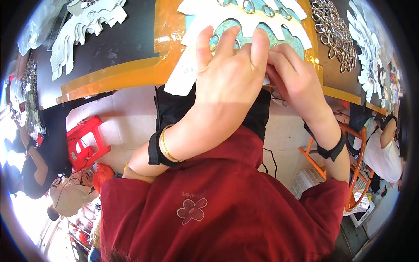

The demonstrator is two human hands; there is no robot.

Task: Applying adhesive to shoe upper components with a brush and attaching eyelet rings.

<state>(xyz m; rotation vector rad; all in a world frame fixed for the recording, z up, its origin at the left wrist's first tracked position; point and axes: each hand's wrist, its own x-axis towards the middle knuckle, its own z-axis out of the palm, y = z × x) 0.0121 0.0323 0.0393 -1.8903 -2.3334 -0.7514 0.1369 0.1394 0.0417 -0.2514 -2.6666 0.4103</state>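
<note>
My left hand (230,72) lies with its fingers spread over a white scalloped strip (181,77) at the table's front edge. Metal rings (248,7) sit along the strips, and a few show between my left fingers. Close beside it, my right hand (297,81) has its thumb and fingers pressed together at the strip's near edge. Whatever those fingers pinch is hidden behind them. Under the strips is a pale green board (227,27) bordered by orange-brown tape.
White scalloped pieces (87,24) are stacked at the left, others (367,52) at the far right. A heap of metal rings (334,37) lies right of the board. Below stand a red stool (104,142) and an orange-framed chair (358,168). Other people sit on both sides.
</note>
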